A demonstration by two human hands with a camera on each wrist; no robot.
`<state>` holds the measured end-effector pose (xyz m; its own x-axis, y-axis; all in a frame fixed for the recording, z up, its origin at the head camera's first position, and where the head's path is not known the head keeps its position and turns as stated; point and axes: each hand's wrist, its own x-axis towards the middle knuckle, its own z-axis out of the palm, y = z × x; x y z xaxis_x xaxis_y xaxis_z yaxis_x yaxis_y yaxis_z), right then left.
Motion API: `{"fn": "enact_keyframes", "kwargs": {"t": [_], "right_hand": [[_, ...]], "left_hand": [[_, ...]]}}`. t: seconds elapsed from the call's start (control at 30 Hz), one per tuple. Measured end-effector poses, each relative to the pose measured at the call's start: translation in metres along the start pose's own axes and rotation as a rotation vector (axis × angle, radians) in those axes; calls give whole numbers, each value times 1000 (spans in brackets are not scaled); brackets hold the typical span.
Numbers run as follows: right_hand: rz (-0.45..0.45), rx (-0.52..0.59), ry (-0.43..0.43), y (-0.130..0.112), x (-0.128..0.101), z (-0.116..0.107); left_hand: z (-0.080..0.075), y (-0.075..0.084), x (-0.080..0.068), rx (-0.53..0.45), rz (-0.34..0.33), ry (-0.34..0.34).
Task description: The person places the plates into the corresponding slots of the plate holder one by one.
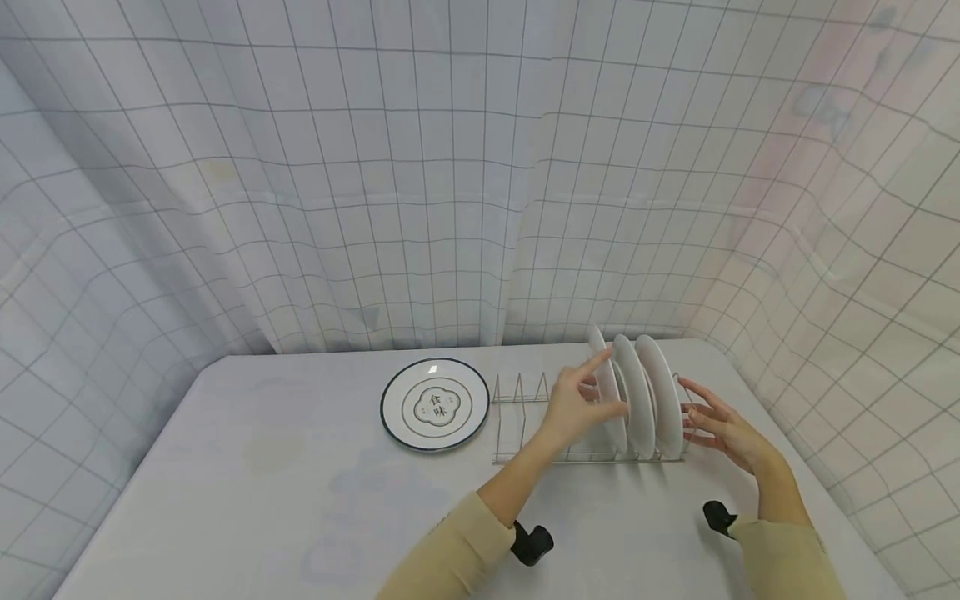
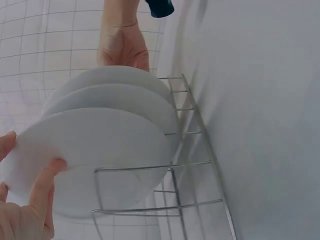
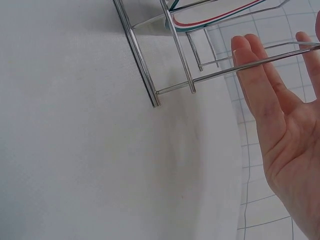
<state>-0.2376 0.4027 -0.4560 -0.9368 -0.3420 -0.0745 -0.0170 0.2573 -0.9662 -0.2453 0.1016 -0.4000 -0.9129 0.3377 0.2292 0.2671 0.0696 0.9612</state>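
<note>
**Three plates racked, left hand on the nearest one**

Wire dish rack [image 1: 570, 425] on white table [image 1: 300, 467], right of centre. Three white plates on edge in its right-hand slots, leaning slightly. Left-hand slots bare wire.

Left hand [image 1: 577, 404]: gripping the leftmost racked plate [image 1: 606, 383]. Index finger up along the rim, thumb on the near face. Confirmed in left wrist view: thumb [image 2: 42, 187] pressed on the plate's face [image 2: 100, 150], another fingertip at the rim edge on the far left. Plate sitting in the rack, lower edge behind the wire hoop [image 2: 150, 170].

Middle plate [image 1: 633, 392] and rightmost plate [image 1: 660, 392] just behind it, close-packed; touching or not, cannot tell.

Right hand [image 1: 723, 429]: fingers straight and spread, holding nothing. Positioned at the rack's right end, fingertips close to the rightmost plate and the end wire. Right wrist view: palm flat [image 3: 285, 130], end wire of the rack [image 3: 235, 67] crossing in front of the fingers; actual contact with wire not resolvable. Coloured rim of a plate visible at top edge of that view [image 3: 215, 10].

Separate patterned plate [image 1: 435, 404] lying flat on the table, just left of the rack, dark rim, printed motif in centre. Untouched by either hand.

Checked cloth backdrop [image 1: 375, 167] behind and on both sides of the table. Beige sleeves [image 1: 450, 558] on both arms, a dark wrist mount [image 1: 532, 542] below each.
</note>
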Motion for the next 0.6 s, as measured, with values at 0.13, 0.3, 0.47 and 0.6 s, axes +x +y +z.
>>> {"fn": "enact_keyframes", "kwargs": {"t": [0.13, 0.3, 0.47, 0.6], "right_hand": [[-2, 4, -3, -1, 1, 0], [-5, 4, -6, -2, 1, 0], [0, -4, 0, -3, 0, 1], [-1, -5, -2, -3, -1, 2]], "left_hand": [[8, -11, -1, 9, 2, 22], [14, -17, -3, 2, -5, 49], [16, -19, -5, 22, -3, 47], [17, -20, -6, 27, -16, 49]]}}
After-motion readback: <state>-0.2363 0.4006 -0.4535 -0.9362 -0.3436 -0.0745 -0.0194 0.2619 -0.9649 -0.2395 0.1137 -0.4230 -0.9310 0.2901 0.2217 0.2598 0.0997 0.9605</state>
